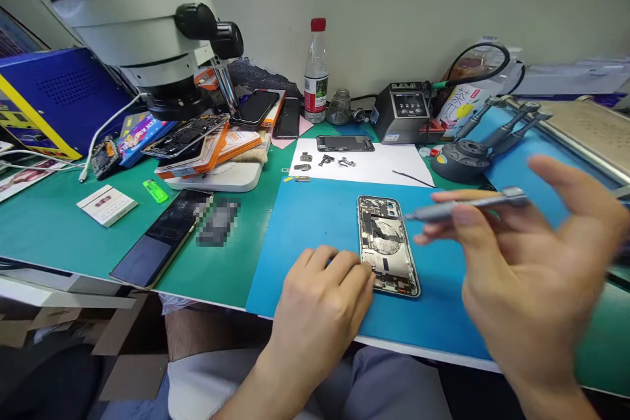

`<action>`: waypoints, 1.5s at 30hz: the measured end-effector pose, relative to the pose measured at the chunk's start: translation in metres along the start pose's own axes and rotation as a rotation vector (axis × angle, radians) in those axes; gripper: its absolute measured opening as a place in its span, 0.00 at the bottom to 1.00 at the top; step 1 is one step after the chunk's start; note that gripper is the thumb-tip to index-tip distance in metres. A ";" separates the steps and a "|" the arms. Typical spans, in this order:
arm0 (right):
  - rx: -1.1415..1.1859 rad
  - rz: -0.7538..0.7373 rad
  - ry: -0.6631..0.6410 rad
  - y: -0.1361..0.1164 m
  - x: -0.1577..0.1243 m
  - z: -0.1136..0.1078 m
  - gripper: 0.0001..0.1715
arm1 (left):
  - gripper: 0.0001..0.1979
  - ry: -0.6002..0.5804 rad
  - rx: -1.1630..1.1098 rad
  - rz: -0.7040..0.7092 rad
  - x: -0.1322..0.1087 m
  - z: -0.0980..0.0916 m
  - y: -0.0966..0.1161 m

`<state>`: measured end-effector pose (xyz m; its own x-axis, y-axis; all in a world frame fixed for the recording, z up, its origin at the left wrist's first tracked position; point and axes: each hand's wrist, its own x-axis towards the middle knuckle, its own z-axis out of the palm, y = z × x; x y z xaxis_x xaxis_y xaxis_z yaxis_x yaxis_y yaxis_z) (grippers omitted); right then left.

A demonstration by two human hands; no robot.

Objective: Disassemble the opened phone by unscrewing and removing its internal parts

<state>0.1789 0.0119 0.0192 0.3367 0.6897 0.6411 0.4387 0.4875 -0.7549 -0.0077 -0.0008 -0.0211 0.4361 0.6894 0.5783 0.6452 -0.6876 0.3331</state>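
Observation:
An opened phone body (388, 244) lies face up on the blue mat (319, 216), its inner parts showing. My left hand (322, 302) rests on the mat with its fingers curled loosely against the phone's lower left edge. My right hand (522, 269), blurred by motion, is raised to the right of the phone. It holds a grey screwdriver (465, 206) between thumb and fingers, the tip pointing left above the phone's top right corner. On the white sheet (374, 167) behind the mat lie several small removed parts (325, 161) and a detached screen (344, 143).
A microscope (147, 33) overhangs the left of the green bench. Phones (160, 236), boxes and a green lighter (155, 191) lie at left. A bottle (315, 72), a glass jar (340, 107), a soldering station (404, 111) and a round stand (462, 159) stand at the back.

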 end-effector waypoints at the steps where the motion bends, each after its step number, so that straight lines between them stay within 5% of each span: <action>1: -0.007 0.075 -0.094 -0.001 0.006 0.002 0.32 | 0.07 0.005 -0.015 -0.007 0.000 0.000 0.000; 5: -0.059 0.297 -0.316 0.009 0.017 0.012 0.23 | 0.06 0.044 -0.091 -0.071 0.001 0.000 -0.001; 12: 0.015 0.388 -0.389 0.019 0.011 0.020 0.17 | 0.09 0.071 -0.172 -0.130 0.000 0.001 -0.002; 17: 0.126 0.387 -0.286 0.013 0.014 0.013 0.21 | 0.11 0.122 -0.379 -0.262 0.002 -0.008 -0.001; 21: 0.342 0.484 -0.091 0.005 0.013 0.005 0.30 | 0.14 0.194 -0.706 -0.596 0.010 -0.026 -0.006; 26: 0.497 0.710 -0.097 -0.005 0.002 0.008 0.41 | 0.21 -0.025 -1.148 -0.744 0.024 -0.027 -0.011; 31: 0.566 0.657 -0.082 -0.002 -0.009 0.010 0.44 | 0.19 -0.061 -1.393 -0.784 0.029 -0.016 -0.009; 39: 0.502 0.508 -0.153 0.001 -0.015 0.008 0.35 | 0.06 0.054 -1.399 -0.784 0.024 -0.015 -0.006; 45: 0.554 0.544 -0.140 0.001 -0.017 0.009 0.32 | 0.07 0.059 -1.446 -0.714 0.020 -0.015 -0.003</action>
<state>0.1662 0.0059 0.0062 0.2612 0.9508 0.1665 -0.2486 0.2330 -0.9402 -0.0102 0.0111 0.0007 0.2757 0.9610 0.0205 -0.4212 0.1016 0.9013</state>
